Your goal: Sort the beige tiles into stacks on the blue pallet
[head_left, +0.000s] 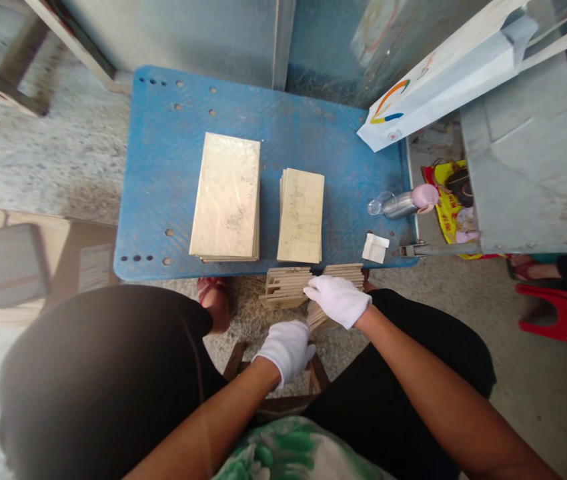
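Both my hands wear white gloves. My right hand [338,299] lies curled over a fanned bundle of thin wooden pieces [286,285] held low between my knees, just in front of the blue table's [173,180] near edge. My left hand [287,348] sits a little nearer to me, closed around the lower end of the same bundle. On the table stand two neat piles of pale rectangular sheets: a larger pile [227,197] at the left and a smaller pile [301,215] at the right.
A metal bottle with a pink cap [404,203] and a small white folded cloth [375,248] lie at the table's right end. A white bag [443,73] leans over a grey metal box [528,160]. Cardboard boxes [28,267] sit at left, a red stool [558,313] at right.
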